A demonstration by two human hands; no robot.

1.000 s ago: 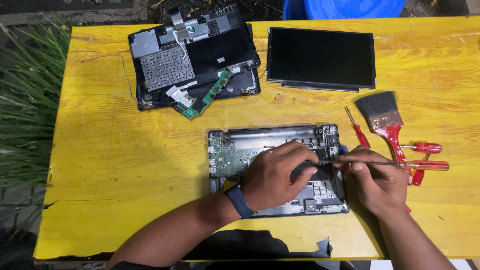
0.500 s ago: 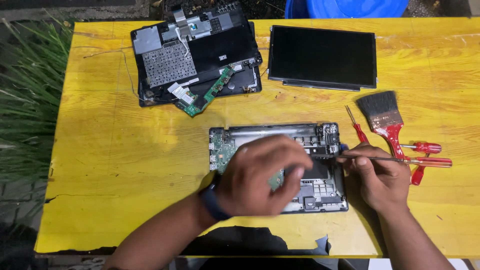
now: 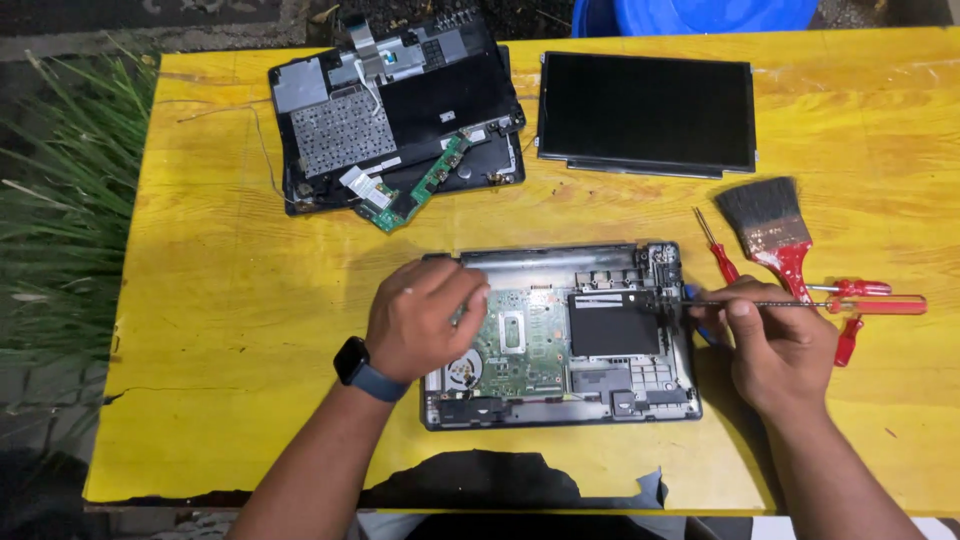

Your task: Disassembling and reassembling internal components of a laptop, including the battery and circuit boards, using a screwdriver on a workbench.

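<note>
Left hand: the left hand [image 3: 420, 320] rests palm-down on the left part of the opened laptop base [image 3: 560, 340], fingers [image 3: 462, 290] curled loosely over the green circuit board [image 3: 520, 345]; they seem to press rather than grip, though what lies under the palm I cannot tell.
Right hand: the right hand [image 3: 780, 350] pinches the shaft of a red-handled screwdriver [image 3: 800, 303], fingers closed around it, the tip at the upper right corner of the base near the hinge.
Laptop base: lies flat near the front middle of the yellow table [image 3: 220, 300], cover off, fan [image 3: 462, 370] and a black panel [image 3: 612, 325] exposed.
Around it: a second dismantled chassis [image 3: 400, 110] with a loose green board [image 3: 425, 185] sits at the back left; a bare screen panel [image 3: 645, 110] at the back right; a paintbrush [image 3: 770, 235] and more red screwdrivers [image 3: 860, 290] lie just beside the right hand.
Risk: the screwdriver tip could slip off and gouge the board or the black panel, if it is pushed at a slant while the left hand gives uneven support; a bare palm on the board could also bend or soil the parts.
Hidden: the tip's exact contact point is too small to make out, and the left hand covers the base's left corner. A blue tub [image 3: 700, 12] is cut off at the top edge.
</note>
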